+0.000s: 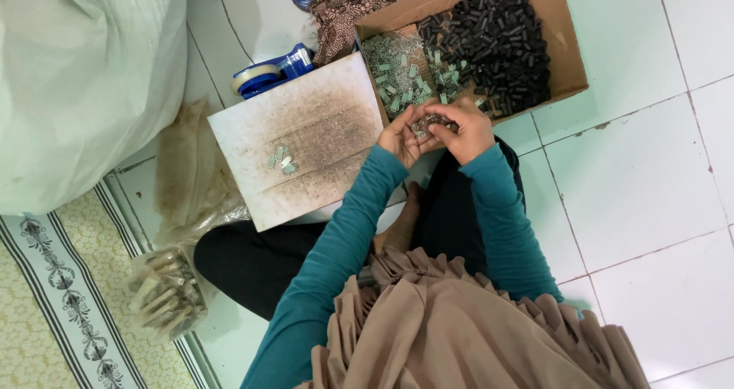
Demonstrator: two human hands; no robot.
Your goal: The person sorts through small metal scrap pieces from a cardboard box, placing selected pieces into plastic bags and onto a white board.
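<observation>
Your left hand (401, 137) and right hand (465, 129) meet, both cupped around 1 small clump of metal parts (430, 121), apparently clips, at the cardboard box (569, 45) edge. About 4 loose clips (280, 160) lie on the white board (306, 129).

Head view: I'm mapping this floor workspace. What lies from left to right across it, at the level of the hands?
White sack → clear plastic bags → white board → left hand → right hand → bare white floor tiles.
</observation>
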